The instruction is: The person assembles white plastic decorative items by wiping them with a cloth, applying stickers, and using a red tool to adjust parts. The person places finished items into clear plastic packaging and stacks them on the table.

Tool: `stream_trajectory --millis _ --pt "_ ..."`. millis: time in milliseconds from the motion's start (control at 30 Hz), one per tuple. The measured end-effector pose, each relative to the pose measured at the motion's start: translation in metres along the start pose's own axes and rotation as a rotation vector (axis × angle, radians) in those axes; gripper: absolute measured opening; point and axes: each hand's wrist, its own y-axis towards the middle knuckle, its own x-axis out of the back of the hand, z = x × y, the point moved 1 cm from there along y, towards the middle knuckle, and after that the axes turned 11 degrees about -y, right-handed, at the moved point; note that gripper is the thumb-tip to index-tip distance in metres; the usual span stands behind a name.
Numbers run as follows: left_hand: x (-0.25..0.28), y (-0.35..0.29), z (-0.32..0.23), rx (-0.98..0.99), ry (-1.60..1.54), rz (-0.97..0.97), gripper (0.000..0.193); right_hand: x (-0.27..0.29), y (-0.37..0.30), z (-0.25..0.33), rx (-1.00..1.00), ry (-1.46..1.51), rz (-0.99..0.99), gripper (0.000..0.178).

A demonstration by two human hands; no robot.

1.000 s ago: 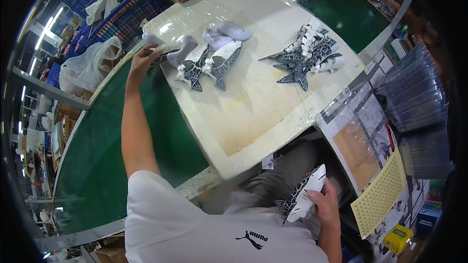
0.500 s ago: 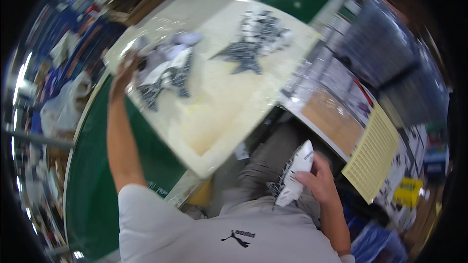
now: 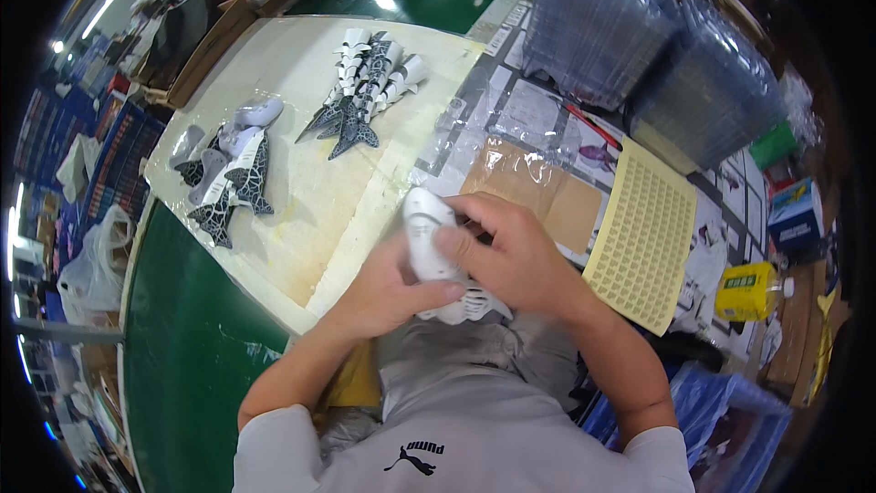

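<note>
Both my hands meet in front of my lap around a white plastic toy fish body part (image 3: 425, 219), with a smooth rounded end pointing up. My left hand (image 3: 388, 288) wraps its lower left side, thumb across the bottom. From the right, my right hand (image 3: 511, 242) grips it with the thumb pressed on its face. Below the fingers a white ribbed piece (image 3: 464, 306) shows; whether it is joined to the body is hidden. On the cream board ahead lie a pile of white and grey fish body parts with black-patterned fins (image 3: 233, 173) and several jointed patterned fish tails (image 3: 360, 96).
The cream board (image 3: 310, 64) rests on a green table (image 3: 182, 310). At right are stacked clear plastic trays (image 3: 602, 23), a yellow perforated sheet (image 3: 643, 228), a brown cardboard piece (image 3: 538, 187), a red pen-like stick (image 3: 593, 126) and a yellow container (image 3: 746, 292).
My left hand has come back from the left pile to my lap. My right hand has moved up and inward, and both hands now hold the white part. The view has shifted.
</note>
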Motion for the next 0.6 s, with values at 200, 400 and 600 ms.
stream_trajectory --millis 200,400,600 --pt "0.021 -0.03 0.041 -0.123 -0.486 -0.208 0.074 0.03 0.13 -0.033 0.202 -0.331 -0.136 0.03" --pt "0.044 -0.035 0.055 -0.29 -0.597 -0.322 0.059 -0.005 0.268 -0.086 0.076 -0.556 -0.134 0.03" --pt "0.065 -0.02 0.052 -0.283 -0.768 -0.342 0.059 0.0 0.303 -0.096 0.218 -0.616 0.086 0.03"
